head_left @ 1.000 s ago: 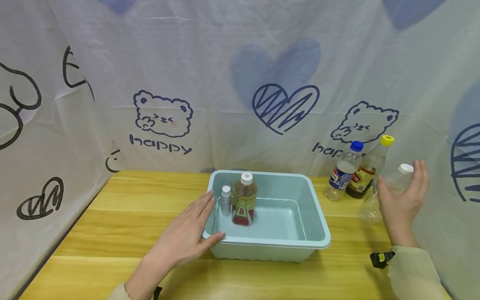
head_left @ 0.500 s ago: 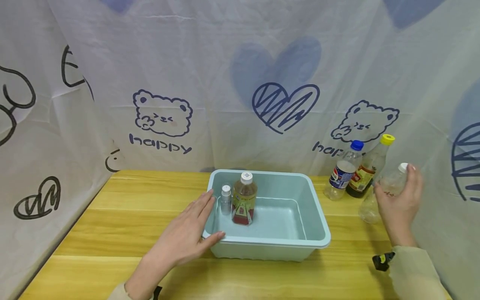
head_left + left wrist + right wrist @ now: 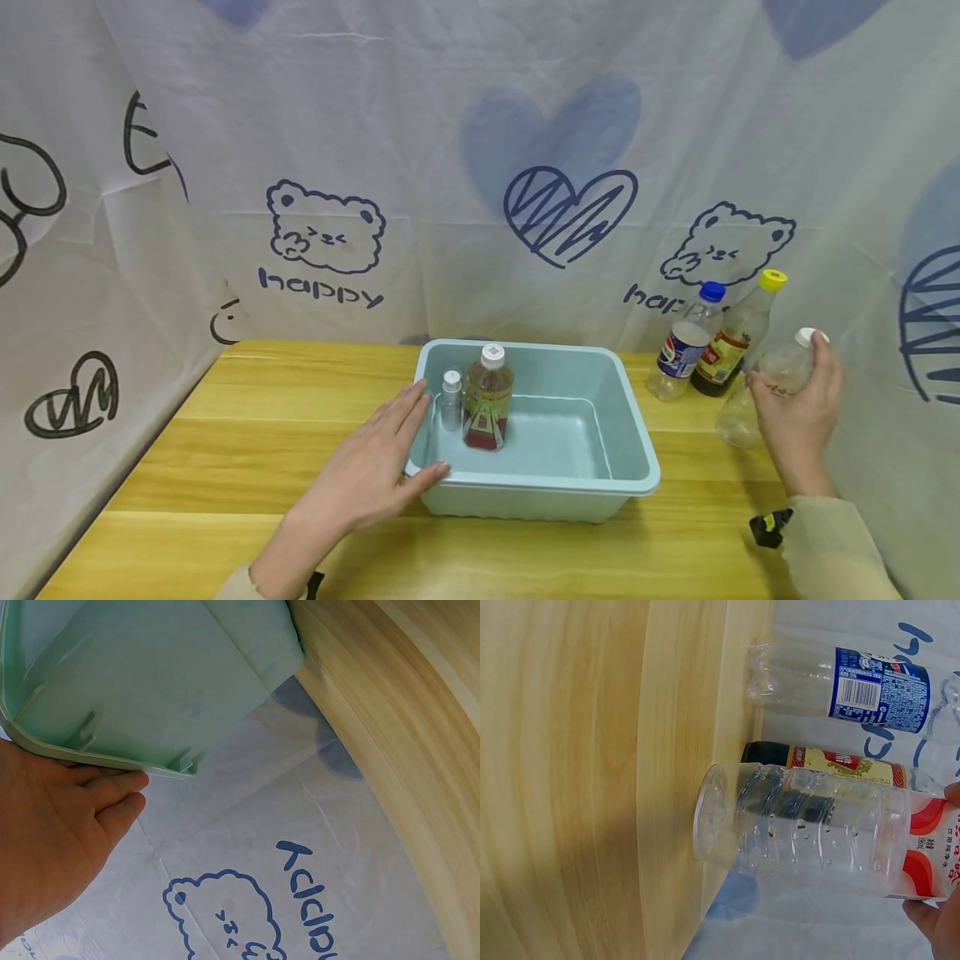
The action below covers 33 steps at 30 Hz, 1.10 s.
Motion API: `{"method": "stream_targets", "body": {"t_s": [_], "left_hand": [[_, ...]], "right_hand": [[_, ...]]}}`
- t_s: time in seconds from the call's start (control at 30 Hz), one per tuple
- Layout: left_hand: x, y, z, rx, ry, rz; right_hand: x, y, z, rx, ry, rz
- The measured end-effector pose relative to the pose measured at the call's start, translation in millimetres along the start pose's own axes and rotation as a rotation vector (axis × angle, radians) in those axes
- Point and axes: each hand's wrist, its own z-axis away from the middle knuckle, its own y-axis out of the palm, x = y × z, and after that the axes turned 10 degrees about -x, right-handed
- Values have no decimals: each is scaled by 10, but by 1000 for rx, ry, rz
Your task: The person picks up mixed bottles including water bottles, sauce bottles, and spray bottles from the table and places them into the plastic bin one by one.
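My right hand grips a clear plastic water bottle with a white cap, thumb and fingers on either side of its upper part. In the right wrist view the water bottle shows its red and white label beneath the fingertips, its base close to the wooden table. My left hand lies with straight fingers against the left rim of a pale green plastic basin. The left wrist view shows those fingers along the outside of the basin's rim. Inside the basin stand a juice bottle and a small white-capped bottle.
Behind the water bottle stand a blue-capped Pepsi bottle and a yellow-capped bottle of dark liquid, close together. A printed cloth hangs behind the wooden table and along both sides.
My right hand's fingers have closed in on the water bottle, and its cap has shifted slightly. My left hand and the basin have stayed where they were.
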Motion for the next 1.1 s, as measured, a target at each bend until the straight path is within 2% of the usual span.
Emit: {"method": "stream_targets", "body": {"t_s": [0.27,0.43,0.53,0.83,1.1], "left_hand": [[0,1,2,6,1,0],[-4,-5,-2,11,-3,6],[-5,-6,-5,9,-2,8],[-3,5,-4,14,-9,15],[-4,7,-4,17,-13,15]], "right_hand": [[-7,-12,-12,32,21,12],[39,-40,9,62,51,27],[85,-63,32,54,42,16],[251,-145,70,-32,-101,-47],[423,-199,67,-76,-176,-85]]}}
